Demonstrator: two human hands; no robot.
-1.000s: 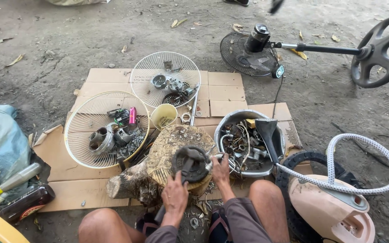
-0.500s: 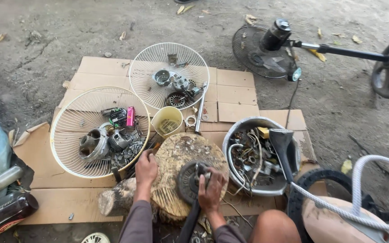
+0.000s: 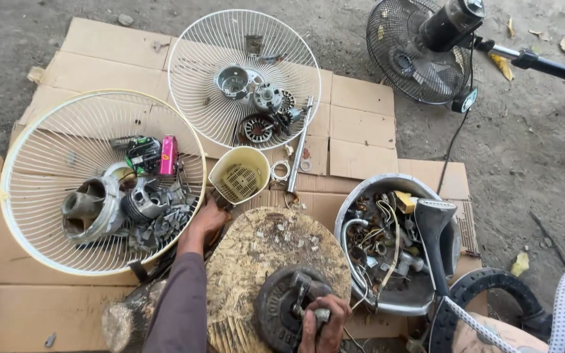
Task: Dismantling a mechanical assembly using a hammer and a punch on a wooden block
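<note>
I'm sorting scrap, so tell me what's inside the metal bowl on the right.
The metal bowl holds tangled wires, small metal parts and a yellow piece. A dark grey handle-shaped part lies across it, covering what sits beneath; the bowl's bottom is hidden.

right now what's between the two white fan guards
Nothing: in the head view bare cardboard separates the near fan guard from the far fan guard.

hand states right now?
Left hand: reaching beside the cream cup; grip cannot be told.
Right hand: closed on a metal part atop the round weight.
</note>
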